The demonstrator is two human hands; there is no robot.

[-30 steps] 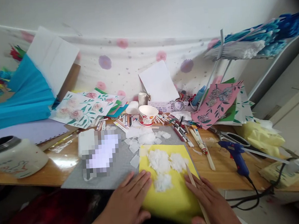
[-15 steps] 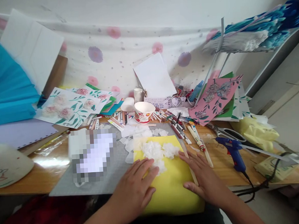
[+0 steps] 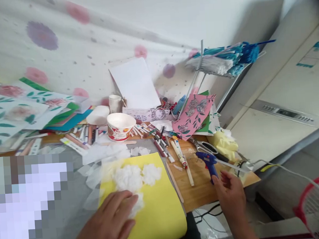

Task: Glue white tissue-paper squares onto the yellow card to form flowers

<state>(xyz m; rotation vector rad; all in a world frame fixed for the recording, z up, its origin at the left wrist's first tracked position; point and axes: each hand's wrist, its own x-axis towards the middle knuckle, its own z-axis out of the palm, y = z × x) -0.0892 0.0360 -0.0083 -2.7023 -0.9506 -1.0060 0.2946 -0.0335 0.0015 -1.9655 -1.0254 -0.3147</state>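
Observation:
A yellow sheet of paper lies before me with crumpled white tissue-like flowers on its upper part. My left hand rests flat on the sheet's left side, its fingertips over a lower white flower that they partly cover. At the table's right edge, my right hand is at the handle of a blue hot glue gun. Its thumb overlaps the lower handle, while the fingers are half curled and apart from the thumb. The gun still lies on the table, with a glue stick out of its back.
Behind the sheet stand a paper bowl and scattered markers. Scissors lie beyond the glue gun. A wooden stick lies along the sheet's right edge. Loose white petals are at its left. Black cables hang below the table.
My right hand has left the yellow sheet and moved right to the glue gun's handle. My left hand stays on the sheet. The view has turned to the right.

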